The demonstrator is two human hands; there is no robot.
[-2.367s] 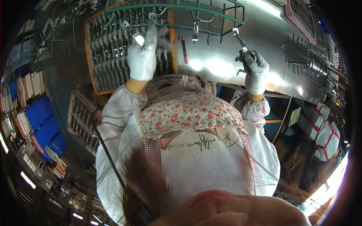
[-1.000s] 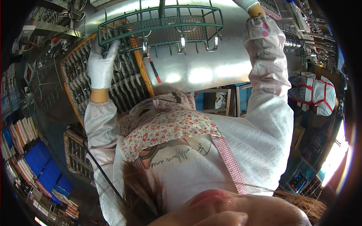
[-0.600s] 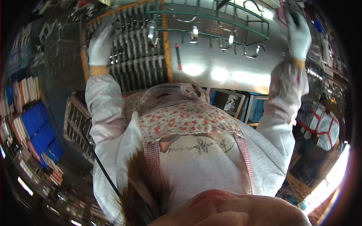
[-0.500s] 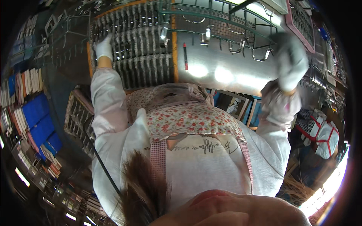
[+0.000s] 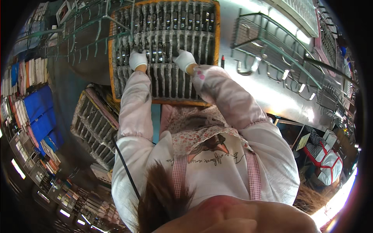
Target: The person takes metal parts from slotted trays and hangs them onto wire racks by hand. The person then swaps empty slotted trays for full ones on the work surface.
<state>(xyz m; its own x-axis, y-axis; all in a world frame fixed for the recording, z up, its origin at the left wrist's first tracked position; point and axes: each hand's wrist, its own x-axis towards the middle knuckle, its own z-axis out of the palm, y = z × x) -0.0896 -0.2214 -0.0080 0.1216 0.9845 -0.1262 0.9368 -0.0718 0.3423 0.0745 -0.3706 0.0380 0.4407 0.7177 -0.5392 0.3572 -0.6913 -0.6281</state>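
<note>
An orange-framed tray (image 5: 217, 37) lies before me, with rows of fuzzy grey dividers. Small shiny metal pieces (image 5: 157, 54) stand in many of its slots. My left hand (image 5: 138, 60), in a white glove, is over the middle row with its fingers curled down among the pieces; whatever they grip is hidden. To its right, my right hand (image 5: 184, 61), also gloved in white, reaches over the same row. Its thumb and forefinger are apart, and nothing shows between them.
Right of the tray, a green wire rack (image 5: 259, 40) with bent metal parts on its hooks stands over a shiny metal tabletop (image 5: 268, 93). A red-tipped pen (image 5: 222, 62) lies beside the tray. Another hooked rack (image 5: 99, 35) is at left; a second slotted tray (image 5: 79, 110) sits lower left.
My right hand has come left from the green rack to the tray. My left hand stays over the tray. Tray and rack now appear farther right in the picture.
</note>
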